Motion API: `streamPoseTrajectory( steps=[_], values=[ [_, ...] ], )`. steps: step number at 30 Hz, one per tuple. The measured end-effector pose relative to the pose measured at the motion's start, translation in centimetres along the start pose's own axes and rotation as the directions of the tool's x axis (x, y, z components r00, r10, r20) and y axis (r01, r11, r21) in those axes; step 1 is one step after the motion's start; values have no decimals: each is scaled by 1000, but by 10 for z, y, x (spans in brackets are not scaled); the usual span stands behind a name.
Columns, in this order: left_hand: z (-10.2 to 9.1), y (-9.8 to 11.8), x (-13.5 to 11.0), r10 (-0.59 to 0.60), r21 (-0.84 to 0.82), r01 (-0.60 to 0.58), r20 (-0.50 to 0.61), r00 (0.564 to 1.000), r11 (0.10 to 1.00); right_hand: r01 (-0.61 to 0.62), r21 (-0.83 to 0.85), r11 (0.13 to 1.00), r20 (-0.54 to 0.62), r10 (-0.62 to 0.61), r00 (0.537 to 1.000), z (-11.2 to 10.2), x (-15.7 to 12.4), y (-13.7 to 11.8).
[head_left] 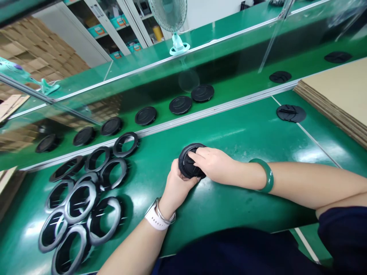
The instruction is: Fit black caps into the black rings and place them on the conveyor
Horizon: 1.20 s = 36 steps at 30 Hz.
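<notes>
A black round plastic part (186,166), which looks like a ring with a disc inside it, is held above the green table. My left hand (177,188) grips its lower left rim, with the fingers partly hidden beneath. From the right, my right hand (215,165) reaches over it, fingers bent onto its face and the thumb near the lower rim. Those fingers cover much of the disc. Several loose black rings (81,201) lie in a pile on the left, some overlapping. A flat black disc with a raised bar (291,113) lies on the right.
Beyond a metal rail (229,104), several black round parts (180,105) sit in a row on a green strip. Stacked cardboard sheets (338,95) stand at the right. A clear panel, a small fan (169,15) and a shelf cabinet are behind. More cardboard edges the left.
</notes>
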<state>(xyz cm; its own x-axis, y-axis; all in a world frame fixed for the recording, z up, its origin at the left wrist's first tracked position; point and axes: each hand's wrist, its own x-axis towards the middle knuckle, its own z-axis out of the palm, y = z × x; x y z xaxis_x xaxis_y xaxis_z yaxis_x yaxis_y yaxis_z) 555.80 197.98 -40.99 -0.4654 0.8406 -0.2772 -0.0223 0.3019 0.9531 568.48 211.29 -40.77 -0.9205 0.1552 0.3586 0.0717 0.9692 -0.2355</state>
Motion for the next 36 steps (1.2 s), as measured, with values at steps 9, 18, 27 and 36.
streamPoseTrajectory(
  steps=[9, 18, 27, 36],
  values=[
    [-1, -4, 3, 8, -16, -8, -17, 1000, 1000, 1, 37, 999, -27, 0, 1000, -7, 8, 3],
    [-5, -4, 8, 66, -5, -67, -93, 993, 998, -429, 674, 601, 56, 538, 841, 12, 13, 32],
    [-11, -10, 1, 180, 174, -179, 9, 984, 968, -428, 767, 478, 84, 587, 805, 17, 14, 23],
    [-10, -4, 2, 151, 265, -139, -24, 988, 954, -512, 734, 446, 114, 663, 740, 16, 18, 20]
  ],
)
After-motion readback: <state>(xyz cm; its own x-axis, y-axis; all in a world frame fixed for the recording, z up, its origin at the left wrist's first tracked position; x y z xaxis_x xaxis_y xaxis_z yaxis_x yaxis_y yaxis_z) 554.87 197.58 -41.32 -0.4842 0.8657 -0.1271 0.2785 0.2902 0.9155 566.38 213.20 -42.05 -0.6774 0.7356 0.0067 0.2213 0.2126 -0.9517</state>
